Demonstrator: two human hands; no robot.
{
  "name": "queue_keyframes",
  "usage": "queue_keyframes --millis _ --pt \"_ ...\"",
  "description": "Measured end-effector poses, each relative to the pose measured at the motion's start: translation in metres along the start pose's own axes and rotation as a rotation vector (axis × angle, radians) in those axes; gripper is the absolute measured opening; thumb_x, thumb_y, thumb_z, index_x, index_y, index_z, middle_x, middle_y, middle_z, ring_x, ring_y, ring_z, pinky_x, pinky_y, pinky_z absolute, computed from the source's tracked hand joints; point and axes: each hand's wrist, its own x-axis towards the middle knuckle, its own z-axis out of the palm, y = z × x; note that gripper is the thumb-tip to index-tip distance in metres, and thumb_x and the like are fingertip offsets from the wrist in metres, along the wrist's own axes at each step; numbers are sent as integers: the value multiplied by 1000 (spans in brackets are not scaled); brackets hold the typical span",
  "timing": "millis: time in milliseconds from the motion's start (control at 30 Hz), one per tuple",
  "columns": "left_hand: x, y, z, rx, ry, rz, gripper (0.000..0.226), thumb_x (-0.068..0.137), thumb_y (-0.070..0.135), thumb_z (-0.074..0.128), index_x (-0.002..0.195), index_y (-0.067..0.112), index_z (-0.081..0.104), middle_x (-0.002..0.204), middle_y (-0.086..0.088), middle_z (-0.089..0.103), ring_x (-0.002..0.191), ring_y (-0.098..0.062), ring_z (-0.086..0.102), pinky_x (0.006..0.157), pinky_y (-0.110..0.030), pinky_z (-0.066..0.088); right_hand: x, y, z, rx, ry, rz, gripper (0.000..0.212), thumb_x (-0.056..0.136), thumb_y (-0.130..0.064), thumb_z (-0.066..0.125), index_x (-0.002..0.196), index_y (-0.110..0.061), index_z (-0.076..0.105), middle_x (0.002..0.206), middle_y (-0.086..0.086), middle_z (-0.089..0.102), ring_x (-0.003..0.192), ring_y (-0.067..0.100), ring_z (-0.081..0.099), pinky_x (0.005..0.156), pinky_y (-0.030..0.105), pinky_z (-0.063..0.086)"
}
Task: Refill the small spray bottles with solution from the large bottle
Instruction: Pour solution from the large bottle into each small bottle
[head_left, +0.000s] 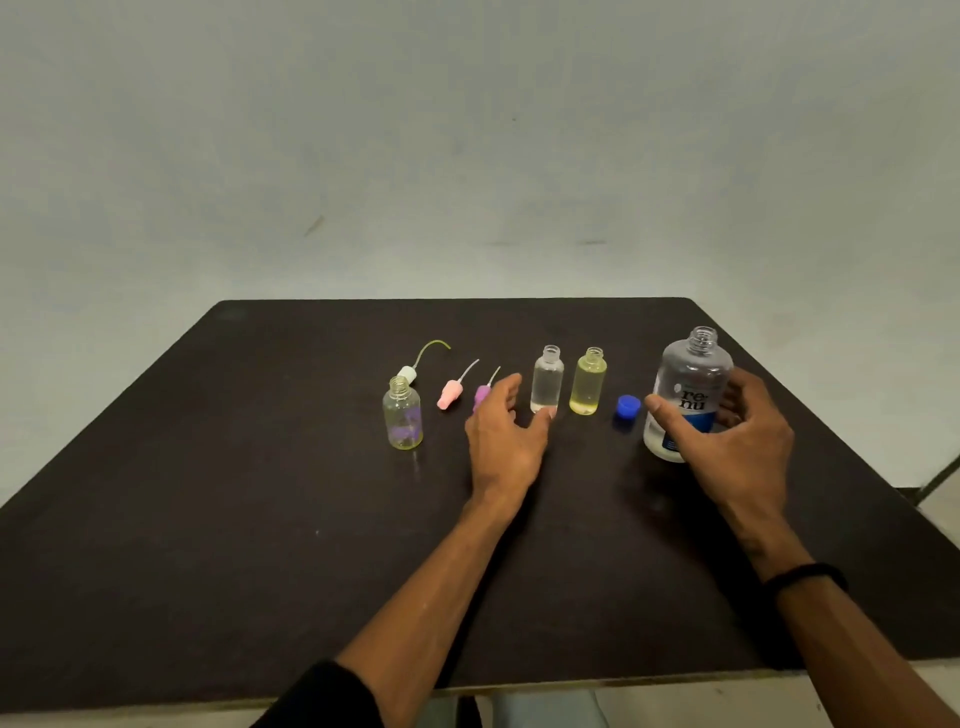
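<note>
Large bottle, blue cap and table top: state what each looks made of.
Large bottle: apparently clear, glossy plastic; the table shows through it, and it has a threaded neck and a printed label. Blue cap: opaque plastic, probably moulded, slightly shiny. Table: dark, matte board, perhaps laminate; its front edge shows pale.

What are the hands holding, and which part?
The right hand grips the large bottle around its labelled middle. The left hand holds nothing, its fingers spread open near the clear small bottle.
</note>
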Motion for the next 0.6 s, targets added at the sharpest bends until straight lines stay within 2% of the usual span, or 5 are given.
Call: queue_keyframes --millis 100,167,300,467,600 --pt "-39 -1 -20 -8 63 18 45 89 24 81 130 20 64 128 4 69 118 -10 65 102 -24 53 -1 -1 -1 20 7 5 84 73 -40 94 143 -14 56 137 7 67 117 17 65 97 24 51" --pt "-64 -2 -39 5 138 54 32 89 28 81 116 25 63 113 9 68 104 -8 67 90 -25 57 -2 -3 -2 23 1 -3 83 74 -39 94 143 -13 56 138 8 66 119 18 65 99 27 52" --pt "-74 -7 -80 70 391 17 43 86 31 83 113 25 50 110 2 55 88 -12 60 82 -31 54 -4 -5 -1 24 -5 -9 82 75 -38 94 143 -12 56 138 9 66 121 20 65 99 27 51" --pt "-30 -23 -112 214 449 -3 80 73 28 93 130 8 40 134 -12 43 124 -31 47 105 -48 47 -7 -7 -3 37 2 -1 82 72 -41 95 139 -13 57 135 7 68 116 17 66 97 26 53" --pt "-15 -25 -115 216 334 -24 89 73 32 94 141 10 40 144 -8 48 132 -22 47 105 -28 39 -7 -6 -6 27 -6 -18 83 72 -43 93 140 -12 56 136 8 67 116 17 65 97 28 53"
